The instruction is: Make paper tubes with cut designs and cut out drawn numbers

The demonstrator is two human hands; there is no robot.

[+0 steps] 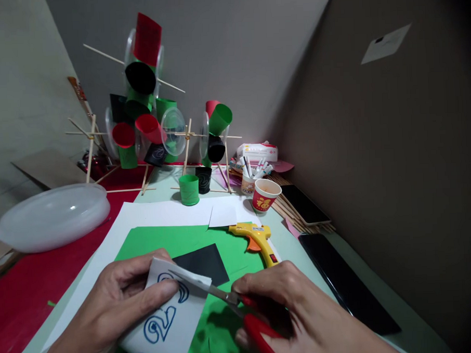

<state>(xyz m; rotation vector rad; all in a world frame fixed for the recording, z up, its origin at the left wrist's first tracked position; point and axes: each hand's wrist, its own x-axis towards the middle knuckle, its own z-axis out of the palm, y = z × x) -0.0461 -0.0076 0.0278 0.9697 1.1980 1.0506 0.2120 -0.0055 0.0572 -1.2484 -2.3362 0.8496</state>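
Observation:
My left hand [119, 301] pinches a sheet of white paper [183, 329] between thumb and fingers. Blue outlined digits are drawn on the paper. Wrapped round the red handles of a pair of scissors [261, 331] is my right hand [291, 304]. One scissor blade lies across the paper near its upper edge, close to my left thumb; the other blade is partly hidden. Below the paper lies a green sheet [148, 242], with a black paper piece [208, 266] on it. A yellow glue gun [257, 238] rests just beyond my right hand.
A stick frame [90, 151] holding red, green and black paper cups stands at the back left. A red paper cup [264, 198], a cup of markers [249, 182], a tablet [305, 204] and a black slab [341, 276] are on the right. A translucent balloon [53, 218] lies left.

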